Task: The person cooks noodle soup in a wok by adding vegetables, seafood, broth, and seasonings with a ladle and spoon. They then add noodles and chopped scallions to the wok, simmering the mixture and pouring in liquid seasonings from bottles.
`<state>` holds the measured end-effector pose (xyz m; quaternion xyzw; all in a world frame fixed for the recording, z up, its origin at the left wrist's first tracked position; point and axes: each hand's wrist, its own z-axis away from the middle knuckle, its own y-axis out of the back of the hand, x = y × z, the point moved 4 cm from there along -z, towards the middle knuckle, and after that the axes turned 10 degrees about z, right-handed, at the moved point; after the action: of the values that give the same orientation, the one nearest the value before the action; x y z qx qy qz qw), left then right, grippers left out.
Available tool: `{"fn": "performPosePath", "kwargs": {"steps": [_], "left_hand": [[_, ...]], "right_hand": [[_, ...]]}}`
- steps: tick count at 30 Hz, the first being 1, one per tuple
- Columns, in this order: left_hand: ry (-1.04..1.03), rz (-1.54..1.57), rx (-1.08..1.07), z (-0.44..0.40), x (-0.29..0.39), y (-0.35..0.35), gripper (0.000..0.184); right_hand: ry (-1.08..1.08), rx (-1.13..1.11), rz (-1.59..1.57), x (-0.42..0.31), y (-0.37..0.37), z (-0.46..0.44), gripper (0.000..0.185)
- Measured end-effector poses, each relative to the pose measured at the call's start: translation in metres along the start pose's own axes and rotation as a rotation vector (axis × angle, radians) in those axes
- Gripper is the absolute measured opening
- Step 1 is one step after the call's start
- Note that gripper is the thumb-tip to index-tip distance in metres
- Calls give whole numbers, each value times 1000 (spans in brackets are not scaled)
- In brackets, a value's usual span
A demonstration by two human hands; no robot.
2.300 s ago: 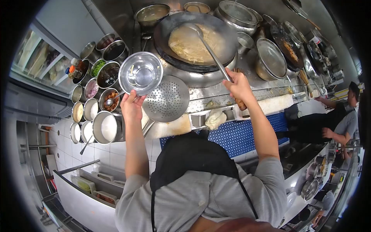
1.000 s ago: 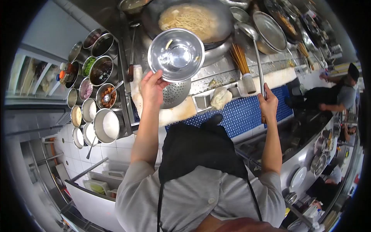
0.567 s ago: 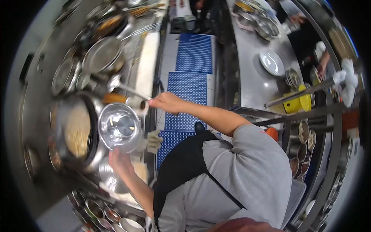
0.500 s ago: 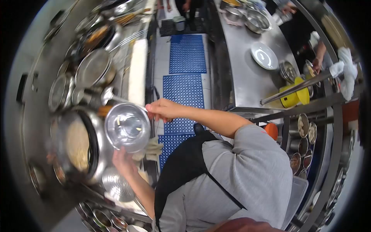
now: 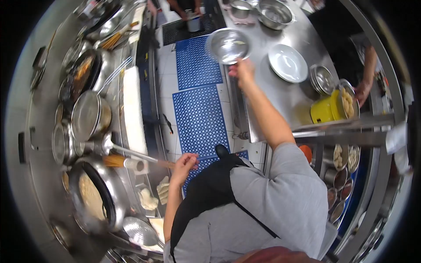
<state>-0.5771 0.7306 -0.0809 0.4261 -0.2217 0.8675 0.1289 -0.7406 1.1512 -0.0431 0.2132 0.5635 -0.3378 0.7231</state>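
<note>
Now the right hand (image 5: 243, 72) is closed on the near rim of the metal bowl (image 5: 229, 45), just beyond its fingers, a hold that likely keeps them clear of the inside. Left hand (image 5: 184, 166): fingers curled, beside the handle end of the ladle (image 5: 131, 153), which points towards it, probably for easy reach; whether it grips, I cannot tell. Half a second ago, the left hand held the bowl and the right was at the ladle's handle.

Can't read any text, label, brand, number or sign anywhere in view. Can't make out a single letter.
</note>
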Motion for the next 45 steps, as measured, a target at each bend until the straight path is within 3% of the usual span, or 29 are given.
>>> {"fn": "performPosePath", "kwargs": {"steps": [4,5,6,8,9,10,11,12,13,15,17,19,20,22,26,28,29,31,33,36,38,40,45], "left_hand": [[171,-120,179,11,-156,66,33],[128,-188,218,29,-184,75,37],[96,-262,256,47,-208,81,42],[140,-356,304,68,-276,94,50],[210,-368,303,76,-320,103,53],[274,-383,288,85,-347,104,57],[440,-395,313,97,-360,105,60],[428,-431,354,107,-356,105,58],[416,-473,387,115,-344,103,57],[373,-537,487,135,-270,89,48],[211,-555,569,138,-245,92,42],[56,-553,580,142,-218,98,37],[-17,-538,554,143,-197,101,35],[-138,-432,544,157,-155,107,32],[-385,-170,727,230,-72,123,25],[-676,-238,881,264,-49,149,17],[-657,-319,981,282,-36,164,16],[-882,-566,1256,312,-12,195,20],[-963,-740,1474,341,24,215,25],[-886,-933,1677,343,50,251,31],[-734,-922,1616,332,50,271,34],[-571,-910,1586,325,58,285,33],[-208,-837,1566,306,78,321,37]], "right_hand": [[-145,87,-179,26,42,-130,37],[-76,-49,-299,44,47,-168,38],[-40,-192,-191,53,54,-189,39],[-216,-155,-213,48,38,-166,41],[-206,-144,-128,34,14,-116,49],[-179,-496,-198,51,-1,-104,51],[-156,-585,-79,56,-30,-61,45],[-171,-764,37,64,-60,-14,36],[-192,-725,224,64,-95,55,28],[-4,-999,550,91,-147,163,23],[25,-1242,747,145,-183,239,30],[355,-1397,879,190,-213,289,45],[327,-1372,730,191,-221,320,43],[129,-1362,767,194,-236,347,30],[337,-1174,913,157,-236,373,15],[391,-1208,842,135,-225,389,13],[405,-1242,824,124,-227,396,14],[398,-1329,821,95,-236,415,15],[560,-1412,870,56,-259,451,17],[883,-1510,942,28,-312,493,33],[1240,-1562,810,27,-351,514,47],[1199,-1542,1129,20,-382,543,48],[1463,-1565,1267,43,-450,548,39]]}}
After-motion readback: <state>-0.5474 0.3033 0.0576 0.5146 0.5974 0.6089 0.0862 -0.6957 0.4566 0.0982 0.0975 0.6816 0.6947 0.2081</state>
